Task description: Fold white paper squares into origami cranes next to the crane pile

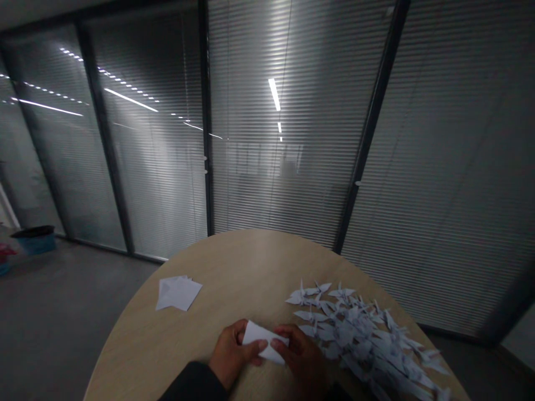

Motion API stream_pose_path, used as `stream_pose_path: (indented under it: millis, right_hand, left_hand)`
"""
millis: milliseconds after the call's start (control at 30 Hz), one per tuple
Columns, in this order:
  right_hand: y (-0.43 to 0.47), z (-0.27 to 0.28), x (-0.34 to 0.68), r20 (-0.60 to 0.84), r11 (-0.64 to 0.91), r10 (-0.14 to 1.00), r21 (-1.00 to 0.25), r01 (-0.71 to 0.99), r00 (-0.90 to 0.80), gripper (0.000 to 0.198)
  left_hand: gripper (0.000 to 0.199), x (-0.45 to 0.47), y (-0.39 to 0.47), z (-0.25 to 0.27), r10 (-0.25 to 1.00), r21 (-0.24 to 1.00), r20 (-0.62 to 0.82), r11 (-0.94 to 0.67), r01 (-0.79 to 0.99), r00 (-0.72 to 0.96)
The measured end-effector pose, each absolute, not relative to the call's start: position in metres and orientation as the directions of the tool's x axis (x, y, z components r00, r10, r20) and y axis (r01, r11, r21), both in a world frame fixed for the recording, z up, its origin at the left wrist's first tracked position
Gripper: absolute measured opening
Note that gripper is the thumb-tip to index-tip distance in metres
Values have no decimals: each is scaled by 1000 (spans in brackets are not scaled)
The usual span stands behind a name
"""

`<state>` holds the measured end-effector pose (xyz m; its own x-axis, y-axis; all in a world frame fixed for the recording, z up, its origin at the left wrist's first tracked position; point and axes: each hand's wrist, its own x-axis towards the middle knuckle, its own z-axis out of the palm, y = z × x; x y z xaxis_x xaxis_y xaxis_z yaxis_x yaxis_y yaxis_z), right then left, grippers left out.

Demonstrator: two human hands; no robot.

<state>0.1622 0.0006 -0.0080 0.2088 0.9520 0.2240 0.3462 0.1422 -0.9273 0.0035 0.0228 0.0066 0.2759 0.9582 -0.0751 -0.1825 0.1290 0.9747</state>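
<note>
Between my two hands, near the front of the round table, is a folded piece of white paper (256, 332). My left hand (234, 350) grips its left part, thumb on top and fingers behind. On the right side, my right hand (301, 352) pinches the paper with the thumb laid across its face. To the right of my right hand spreads a heap of folded white paper cranes (355, 328). A small stack of white paper sheets (179, 292) lies flat at the left of the table.
The round wooden table (254, 253) stands close to a glass partition with blinds (280, 195) and dark frames. A blue bin with a black liner (37, 240) is on the grey floor at far left, beside a partly visible red and blue thing (4, 253).
</note>
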Motion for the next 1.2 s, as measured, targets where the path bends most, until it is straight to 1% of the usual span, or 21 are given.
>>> stream_pose_path:
  millis: [100,267,433,533,667,767,900,1067,1200]
  right_hand:
    - [0,-9,164,227,147,955,-920,362,190,36]
    - [0,-8,163,227,118,946,-907,404,233,33]
    - [-1,-4,161,195,103,955,-924,368,222,31]
    - [-2,-2,161,228,134,951,-911,389,208,30]
    - [-2,0,161,262,146,936,-896,419,234,33]
    - [-3,0,162,252,155,948,-899,410,196,34]
    - [-2,-2,162,235,147,952,-912,384,194,39]
    - [-1,-6,162,276,183,944,-894,409,182,38]
    - [0,-8,162,276,184,942,-900,396,190,38]
  left_hand:
    - [50,4,23,5,959,975,-84,136,-178,272]
    - [51,4,21,8,959,972,-106,156,-177,264]
    - [50,3,19,13,963,975,-117,158,-156,244]
    - [48,3,20,11,962,974,-106,151,-167,251]
    - [49,4,21,6,964,971,-106,153,-182,245]
    - [50,5,21,6,964,970,-117,163,-179,240]
    - [50,4,21,7,966,976,-115,153,-152,233]
    - [52,4,21,5,968,977,-111,148,-154,225]
    - [53,4,21,8,967,978,-120,154,-143,223]
